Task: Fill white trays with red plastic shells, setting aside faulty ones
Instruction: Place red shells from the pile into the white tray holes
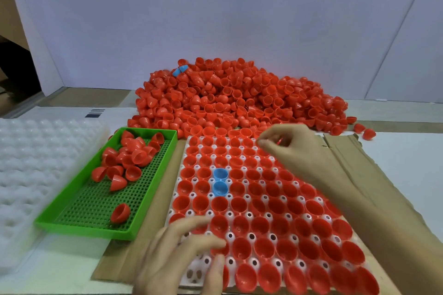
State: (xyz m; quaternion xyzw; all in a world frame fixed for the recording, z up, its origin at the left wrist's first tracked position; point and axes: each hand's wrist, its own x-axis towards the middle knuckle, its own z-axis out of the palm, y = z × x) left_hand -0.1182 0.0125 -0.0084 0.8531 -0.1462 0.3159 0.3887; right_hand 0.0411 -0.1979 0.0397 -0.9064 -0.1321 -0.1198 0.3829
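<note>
Red under left hand: the left hand point(187, 254) rests on seated red shells point(239, 206) at its corner of the white tray point(194, 270), fingers spread and relaxed, gripping nothing.
Right hand: the right hand point(290, 148) hovers over the tray's far end, fingers curled together. Blur hides whether they pinch a shell.
Progress: the tray looks nearly full. A few bare cells show by the left fingertips, so I judge this one almost done.
Odd ones: two blue shells point(220, 189) sit between the hands.
Rejects: a green tray point(84, 230), left of the left hand, holds roughly eighteen red shells.
Spare trays: empty white trays point(36, 170) lie further left, number unclear.
Supply: one big loose pile point(239, 98) lies beyond the right hand, so plenty remains.
</note>
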